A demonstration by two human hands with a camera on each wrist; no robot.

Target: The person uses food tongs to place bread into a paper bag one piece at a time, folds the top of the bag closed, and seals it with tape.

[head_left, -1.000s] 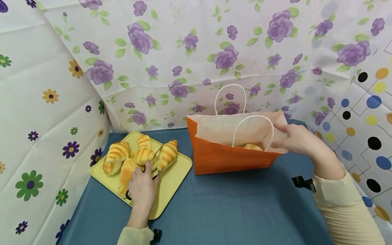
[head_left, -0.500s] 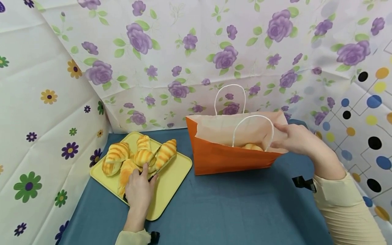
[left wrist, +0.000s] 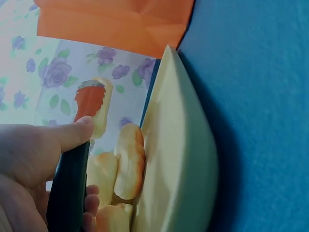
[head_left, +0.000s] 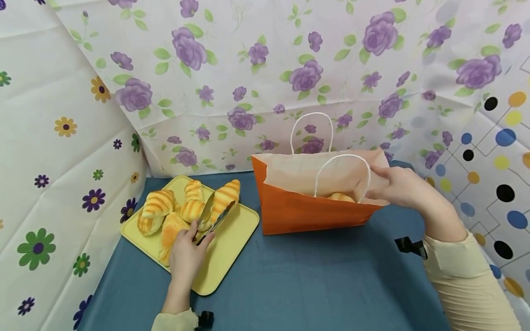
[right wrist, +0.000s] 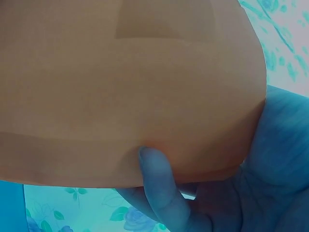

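Note:
My left hand point(head_left: 186, 250) holds a pair of tongs point(head_left: 219, 219) over the yellow tray point(head_left: 223, 266). In the left wrist view, the thumb lies along the tongs' dark handle point(left wrist: 70, 188) with fingers curled round it. Between the metal arms is a striped bread roll point(head_left: 227, 194), which looks raised from the tray. Several other bread rolls point(head_left: 159, 204) are heaped on the tray's left and back part. At the right, my right hand point(head_left: 397, 186) grips the side edge of an orange paper bag point(head_left: 314, 214), thumb on its pale inside.
Inside the bag, part of a bread roll point(head_left: 341, 197) shows. White cord handles point(head_left: 312, 113) stand up from its mouth. A blue cloth point(head_left: 306, 280) covers the table. Flowered sheets point(head_left: 240, 55) close off the back and sides.
The tongs have turned a little and the roll between them has shifted upward in the head view. My left hand has drifted slightly left. My right hand and the bag are still.

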